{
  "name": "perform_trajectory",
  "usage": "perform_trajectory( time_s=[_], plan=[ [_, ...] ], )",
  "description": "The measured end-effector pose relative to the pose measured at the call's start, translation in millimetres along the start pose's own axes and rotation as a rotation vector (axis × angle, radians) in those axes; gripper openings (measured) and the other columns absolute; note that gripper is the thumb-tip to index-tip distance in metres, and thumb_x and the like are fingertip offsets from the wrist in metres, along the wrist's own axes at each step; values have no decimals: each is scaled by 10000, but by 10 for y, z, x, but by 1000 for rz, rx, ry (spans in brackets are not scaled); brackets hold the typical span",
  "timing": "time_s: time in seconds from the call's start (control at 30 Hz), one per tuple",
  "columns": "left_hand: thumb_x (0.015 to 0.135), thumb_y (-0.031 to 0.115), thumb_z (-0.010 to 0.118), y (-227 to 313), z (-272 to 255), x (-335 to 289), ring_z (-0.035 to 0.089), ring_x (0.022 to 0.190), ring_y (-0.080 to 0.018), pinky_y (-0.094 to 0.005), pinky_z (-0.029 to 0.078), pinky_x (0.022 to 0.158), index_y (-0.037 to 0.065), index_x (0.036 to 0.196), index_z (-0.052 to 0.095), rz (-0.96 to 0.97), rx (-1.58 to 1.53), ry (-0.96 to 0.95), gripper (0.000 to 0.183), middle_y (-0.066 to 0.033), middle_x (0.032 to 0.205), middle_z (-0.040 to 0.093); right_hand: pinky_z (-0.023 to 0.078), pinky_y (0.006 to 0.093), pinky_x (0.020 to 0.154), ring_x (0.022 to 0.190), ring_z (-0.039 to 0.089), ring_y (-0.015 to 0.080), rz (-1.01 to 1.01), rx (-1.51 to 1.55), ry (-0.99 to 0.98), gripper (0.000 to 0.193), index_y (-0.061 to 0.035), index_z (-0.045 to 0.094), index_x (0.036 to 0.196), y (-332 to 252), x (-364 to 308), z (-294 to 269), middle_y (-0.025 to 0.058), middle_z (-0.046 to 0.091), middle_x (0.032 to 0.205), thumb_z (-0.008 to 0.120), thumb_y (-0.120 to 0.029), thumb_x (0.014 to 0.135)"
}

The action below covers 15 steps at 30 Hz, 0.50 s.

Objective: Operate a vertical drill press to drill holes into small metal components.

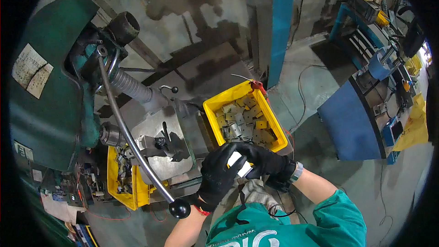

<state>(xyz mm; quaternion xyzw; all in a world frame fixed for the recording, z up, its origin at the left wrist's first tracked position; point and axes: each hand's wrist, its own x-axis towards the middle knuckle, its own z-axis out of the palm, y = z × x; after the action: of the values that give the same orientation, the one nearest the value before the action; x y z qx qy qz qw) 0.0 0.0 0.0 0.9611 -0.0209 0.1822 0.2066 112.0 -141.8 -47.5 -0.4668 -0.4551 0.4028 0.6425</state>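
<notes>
Left hand: gloved, closed around white cylindrical piece.
Right hand: gloved, gripping same piece.
Advice: hold steady, clear of lever knob.
Beyond hands: yellow bin of metal parts.

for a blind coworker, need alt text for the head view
Two black-gloved hands, left hand and right hand, hold a small white object between them beside a yellow bin of metal parts. At left stands a green machine with a long lever.
</notes>
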Motion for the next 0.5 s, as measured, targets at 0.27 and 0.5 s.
perform_trajectory(
  time_s=[0.27, 0.5],
  plan=[
    [747, 119, 642, 245, -287, -65, 536, 1026, -236, -355, 477, 805, 93, 1021, 601, 218, 91, -112, 279, -67, 1124, 549, 317, 296, 985, 1132, 441, 162, 26, 38, -160, 727, -30, 281, 1368, 84, -173, 2, 80, 462, 1280, 653, -58, 744],
    [679, 103, 678, 329, -232, -1, 590, 932, -233, -350, 498, 773, 116, 967, 635, 348, 64, 8, 291, -58, 1031, 607, 362, 300, 975, 1101, 472, 153, 80, 301, -106, 684, -45, 366, 1305, 190, -228, 34, 72, 501, 1216, 733, -119, 733]
  ],
)
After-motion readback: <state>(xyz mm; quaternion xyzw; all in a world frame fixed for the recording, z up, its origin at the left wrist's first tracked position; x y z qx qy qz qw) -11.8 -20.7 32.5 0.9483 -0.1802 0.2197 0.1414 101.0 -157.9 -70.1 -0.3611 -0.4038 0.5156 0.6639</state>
